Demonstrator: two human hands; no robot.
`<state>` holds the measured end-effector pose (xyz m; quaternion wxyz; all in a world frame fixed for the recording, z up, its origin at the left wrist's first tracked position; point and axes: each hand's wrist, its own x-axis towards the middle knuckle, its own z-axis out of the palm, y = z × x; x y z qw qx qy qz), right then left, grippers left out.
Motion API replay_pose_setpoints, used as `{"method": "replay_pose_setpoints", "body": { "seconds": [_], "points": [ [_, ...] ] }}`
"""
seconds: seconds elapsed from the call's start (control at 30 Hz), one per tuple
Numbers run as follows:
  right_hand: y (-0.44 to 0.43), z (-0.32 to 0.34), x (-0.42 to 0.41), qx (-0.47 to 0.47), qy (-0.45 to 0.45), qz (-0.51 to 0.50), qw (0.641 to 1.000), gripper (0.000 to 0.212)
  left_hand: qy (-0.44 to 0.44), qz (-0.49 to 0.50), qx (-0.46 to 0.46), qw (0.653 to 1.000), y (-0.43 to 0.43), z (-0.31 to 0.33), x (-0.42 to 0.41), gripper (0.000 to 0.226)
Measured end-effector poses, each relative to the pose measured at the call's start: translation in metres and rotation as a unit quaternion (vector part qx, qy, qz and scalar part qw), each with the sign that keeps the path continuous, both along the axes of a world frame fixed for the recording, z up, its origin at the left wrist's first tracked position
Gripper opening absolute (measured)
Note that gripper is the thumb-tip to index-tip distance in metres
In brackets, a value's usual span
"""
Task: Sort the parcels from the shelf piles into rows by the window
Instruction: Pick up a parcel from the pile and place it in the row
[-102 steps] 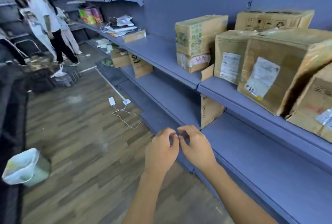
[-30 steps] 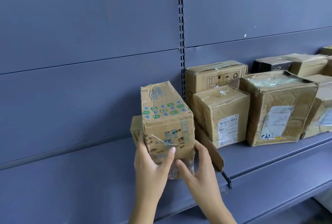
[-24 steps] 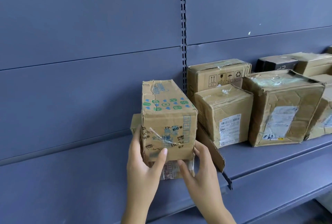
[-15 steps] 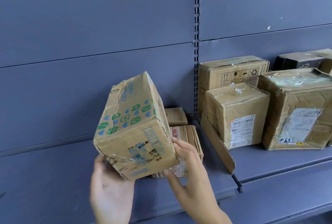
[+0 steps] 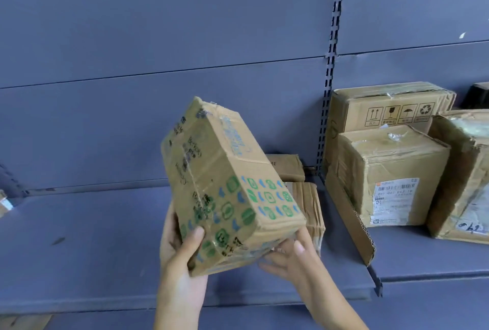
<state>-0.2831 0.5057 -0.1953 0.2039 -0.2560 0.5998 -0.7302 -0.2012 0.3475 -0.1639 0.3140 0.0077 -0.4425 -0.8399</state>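
Note:
A cardboard parcel (image 5: 219, 184) printed with green and blue icons is tilted in the air above the blue shelf (image 5: 92, 237). My left hand (image 5: 182, 258) grips its lower left corner, thumb on the front face. My right hand (image 5: 293, 258) supports its underside at the right, fingers spread beneath it. Behind it two small brown parcels lie on the shelf, one further back (image 5: 287, 168) and one nearer (image 5: 308, 205), both partly hidden.
To the right stand more parcels: a labelled cube-shaped box (image 5: 391, 176), a box with handling symbols (image 5: 391, 107) behind it, and a crumpled box (image 5: 463, 176) at the edge. A loose cardboard flap (image 5: 352, 218) leans by the shelf upright (image 5: 330, 65).
I have lifted the icon-printed parcel off the smaller parcels and turned it, so a different long face now points up. The view has shifted left.

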Motion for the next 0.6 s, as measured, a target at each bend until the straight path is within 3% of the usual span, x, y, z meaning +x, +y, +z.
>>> {"method": "replay_pose_setpoints", "body": {
  "seconds": [0.03,0.1,0.13,0.2,0.27,0.37,0.5,0.6],
  "points": [
    [0.0,0.001,0.004,0.003,-0.024,0.015,1.0,0.057,0.001,0.008,-0.024,1.0,0.003,0.005,0.001,0.062],
    [0.001,0.007,0.015,0.013,-0.06,-0.021,0.998,0.03,-0.006,0.01,-0.066,0.998,0.008,0.009,0.003,0.081],
    [-0.001,0.009,0.017,0.013,-0.028,-0.032,0.999,0.038,-0.012,0.003,-0.084,0.996,0.011,0.01,0.005,0.086],
    [0.003,0.005,0.023,-0.049,0.009,-0.029,0.998,0.092,-0.023,-0.008,-0.104,0.994,0.016,0.011,0.008,0.091],
    [0.007,0.005,0.03,-0.097,0.001,-0.051,0.994,0.121,-0.015,-0.017,-0.089,0.996,0.019,0.01,0.012,0.097],
    [0.004,0.017,0.039,-0.124,0.034,-0.086,0.988,0.124,-0.009,-0.03,-0.082,0.996,0.02,0.01,0.017,0.091],
    [0.006,0.021,0.048,-0.107,0.075,-0.097,0.987,0.134,-0.034,-0.021,-0.139,0.99,0.024,0.013,0.021,0.094],
    [0.006,0.02,0.05,-0.087,0.142,-0.147,0.975,0.127,-0.04,-0.022,-0.164,0.985,0.025,0.019,0.023,0.095]
  ]
}}
